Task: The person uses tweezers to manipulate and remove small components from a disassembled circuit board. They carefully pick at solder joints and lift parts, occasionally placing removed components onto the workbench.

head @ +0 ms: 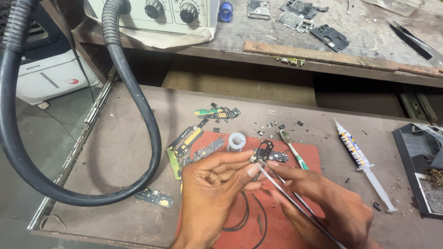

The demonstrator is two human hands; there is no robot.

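Here, left hand (217, 177) pinches a small board (264, 150) — right hand (323, 198) holds tweezers (295, 203).

Electronics repair workshop: circuit boards (187, 143), scuffed workbench (129, 184).

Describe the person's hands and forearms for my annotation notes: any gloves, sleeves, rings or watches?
The left hand and right hand are both bare: no gloves, rings, watch or wristband can be seen. No sleeve reaches the visible wrists or forearms. Fingernails are short and unpainted.
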